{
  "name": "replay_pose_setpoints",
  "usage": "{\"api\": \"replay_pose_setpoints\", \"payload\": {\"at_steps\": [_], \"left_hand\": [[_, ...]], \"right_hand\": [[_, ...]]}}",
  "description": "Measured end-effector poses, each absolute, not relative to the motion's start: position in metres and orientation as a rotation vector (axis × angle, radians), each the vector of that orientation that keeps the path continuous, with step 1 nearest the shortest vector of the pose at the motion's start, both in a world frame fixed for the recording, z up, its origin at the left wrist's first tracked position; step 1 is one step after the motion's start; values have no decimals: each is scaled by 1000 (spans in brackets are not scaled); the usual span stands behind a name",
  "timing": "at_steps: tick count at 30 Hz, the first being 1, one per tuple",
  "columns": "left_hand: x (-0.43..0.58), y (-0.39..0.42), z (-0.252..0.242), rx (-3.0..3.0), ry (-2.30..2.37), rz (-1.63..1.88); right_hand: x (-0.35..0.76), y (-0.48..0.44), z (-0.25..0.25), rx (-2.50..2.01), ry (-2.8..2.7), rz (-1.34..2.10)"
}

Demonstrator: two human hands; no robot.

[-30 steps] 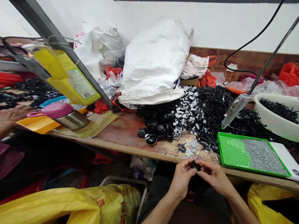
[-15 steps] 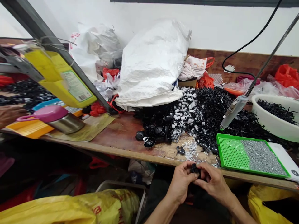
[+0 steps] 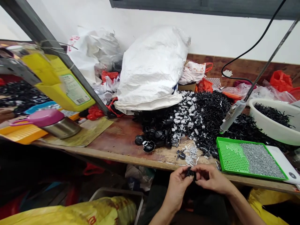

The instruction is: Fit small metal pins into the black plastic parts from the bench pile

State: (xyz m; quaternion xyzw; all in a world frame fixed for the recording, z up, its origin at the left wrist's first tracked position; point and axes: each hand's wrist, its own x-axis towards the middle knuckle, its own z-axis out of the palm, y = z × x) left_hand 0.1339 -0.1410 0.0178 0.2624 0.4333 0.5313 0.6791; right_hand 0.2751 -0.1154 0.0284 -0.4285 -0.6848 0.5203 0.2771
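Note:
Just in front of the table's near edge, my left hand (image 3: pixel 177 187) pinches a small black part (image 3: pixel 190 172) between thumb and fingers. My right hand (image 3: pixel 208 178) is closed on the right side of the same part, its thumb and fingertips bent round it. The fingers hide most of the part's shape. Thin silver pins (image 3: pixel 191 153) lie on the table beyond my hands, beside a small black piece (image 3: pixel 180 154). Farther back are heaps of white clips (image 3: pixel 186 116), round black parts (image 3: pixel 159 134) and black strips (image 3: pixel 212 104).
A green tray (image 3: pixel 231 156) of small metal pieces sits at the right edge. Above it hangs an electric screwdriver (image 3: pixel 233 116). A white bowl (image 3: pixel 269 125) stands behind. A large white sack (image 3: pixel 152 72) and a steel cup (image 3: pixel 61 126) are farther left.
The view has shifted slightly. My hands have moved a little left with the black part, which has turned between the fingers.

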Motion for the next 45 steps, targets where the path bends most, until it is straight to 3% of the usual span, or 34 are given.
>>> {"api": "replay_pose_setpoints", "payload": {"at_steps": [2, 5, 7, 22, 34, 36, 40, 45], "left_hand": [[131, -140, 15, 567, 1020, 1203], [128, -139, 13, 532, 1055, 1225], [127, -138, 13, 532, 1056, 1220], [123, -119, 11, 511, 1119, 1315], [125, -87, 17, 550, 1175, 1246], [130, -92, 20, 564, 1127, 1230], [136, -111, 22, 545, 974, 1139], [139, -128, 22, 482, 900, 1128]], "right_hand": [[287, -101, 33, -1262, -1937, 1180], [301, -72, 44, -1782, -2168, 438], [303, -55, 47, -1918, -2212, 264], [319, -30, 49, -1973, -2167, 68], [326, -42, 59, -1770, -1969, 168], [318, -54, 54, -1684, -1854, 375], [289, -86, 39, -1250, -1364, 1106], [261, -112, 25, -1107, -1321, 1217]]}}
